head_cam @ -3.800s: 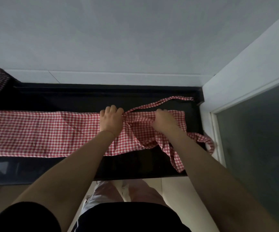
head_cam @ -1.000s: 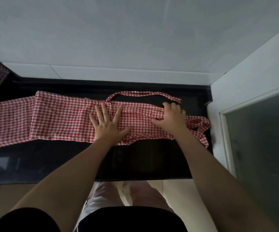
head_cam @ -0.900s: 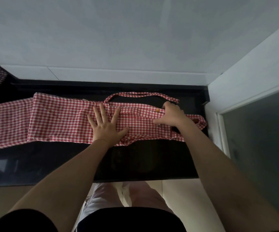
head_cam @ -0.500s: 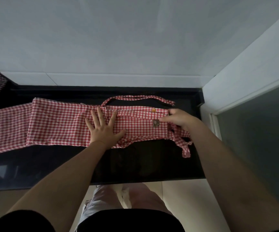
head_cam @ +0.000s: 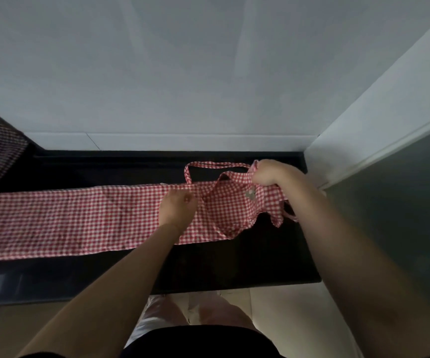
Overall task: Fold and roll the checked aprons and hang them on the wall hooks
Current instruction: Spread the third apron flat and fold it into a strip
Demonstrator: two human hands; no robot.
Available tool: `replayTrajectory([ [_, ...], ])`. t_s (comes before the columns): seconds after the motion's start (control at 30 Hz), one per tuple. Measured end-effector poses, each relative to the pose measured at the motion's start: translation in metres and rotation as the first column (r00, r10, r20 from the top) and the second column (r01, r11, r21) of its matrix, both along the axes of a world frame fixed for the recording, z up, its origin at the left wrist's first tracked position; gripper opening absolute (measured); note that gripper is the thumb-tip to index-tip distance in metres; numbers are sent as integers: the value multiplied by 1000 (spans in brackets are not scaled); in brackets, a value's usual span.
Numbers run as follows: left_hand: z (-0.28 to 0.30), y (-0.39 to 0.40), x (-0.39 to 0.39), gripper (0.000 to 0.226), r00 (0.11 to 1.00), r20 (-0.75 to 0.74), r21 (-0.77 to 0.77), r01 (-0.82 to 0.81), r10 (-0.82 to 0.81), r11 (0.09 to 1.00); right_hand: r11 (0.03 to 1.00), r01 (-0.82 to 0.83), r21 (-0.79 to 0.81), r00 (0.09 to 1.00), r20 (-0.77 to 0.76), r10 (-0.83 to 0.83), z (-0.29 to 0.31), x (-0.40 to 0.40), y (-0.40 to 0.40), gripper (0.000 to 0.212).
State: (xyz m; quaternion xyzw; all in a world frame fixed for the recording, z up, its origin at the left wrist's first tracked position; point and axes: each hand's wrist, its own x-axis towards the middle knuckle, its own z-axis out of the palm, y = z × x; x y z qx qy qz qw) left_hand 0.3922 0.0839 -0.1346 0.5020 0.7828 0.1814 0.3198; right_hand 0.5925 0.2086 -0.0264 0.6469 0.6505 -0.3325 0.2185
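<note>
No text, label, brand, number or sign can be read. A small pale patch [head_cam: 249,193] sits on the red checked apron [head_cam: 79,218], just below the right hand [head_cam: 266,174], but it is too blurred to make out.

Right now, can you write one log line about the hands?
left hand grips apron middle | right hand lifts bib end | black counter

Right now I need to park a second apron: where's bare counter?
Bare: the black counter strip between the red checked apron and the front edge, and the back strip left of the neck loop. Crowded: the right end, where both hands work.
</note>
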Motion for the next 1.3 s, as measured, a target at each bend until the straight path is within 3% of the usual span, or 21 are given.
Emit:
replayTrajectory([
  [0.07,15,3,-4,28,907,352,-191,-171,230,967,998,-62,-21,998,-15,62,3,-32,-11,53],
  [0.13,25,6,-8,39,671,629,-402,-153,393,903,992,-110,-67,993,-44,107,-3,-62,-22,48],
  [0.2,32,2,-15,55,459,743,-515,-74,487,854,988,-52,-143,992,-123,34,-11,-88,-35,48],
  [0.27,30,1,-21,59,385,760,-550,-46,523,834,958,108,-265,969,-187,-161,-21,-102,-45,54],
  [0.4,22,-5,-28,50,549,733,-487,11,402,873,893,285,-347,873,-292,-392,-39,-94,-51,44],
  [0.5,-7,0,-31,80,668,662,-508,65,341,859,834,390,-391,774,-352,-526,-47,-81,-54,37],
  [0.57,-16,8,-32,66,692,636,-510,47,340,859,838,390,-383,788,-333,-518,-51,-72,-57,36],
  [0.67,20,16,-34,24,700,639,-490,52,318,870,854,364,-371,853,-235,-466,-58,-62,-62,33],
  [0.73,22,24,-44,20,848,495,-416,38,192,908,839,371,-397,867,-175,-466,-66,-55,-65,32],
  [0.8,27,27,-54,29,985,154,-297,-26,74,955,819,376,-433,864,-155,-479,-70,-51,-68,35],
  [0.83,30,27,-57,33,998,17,-222,-60,66,973,809,379,-449,859,-154,-488,-70,-51,-69,38],
  [0.9,32,26,-60,36,996,-75,-162,-59,47,985,798,390,-459,850,-154,-504,-71,-54,-70,43],
  [1.0,30,19,-47,66,965,-79,-410,199,-252,890,749,448,-489,817,-116,-565,-73,-61,-69,43],
  [1.1,24,2,-23,118,916,-152,-527,244,-372,814,781,414,-467,845,-121,-520,-77,-66,-72,30],
  [1.17,20,-12,-6,125,906,-235,-514,191,-352,836,843,356,-402,880,-160,-448,-78,-69,-77,26],
  [1.3,12,-20,2,115,882,-307,-469,188,-358,863,912,289,-292,914,-200,-354,-77,-71,-86,29],
])
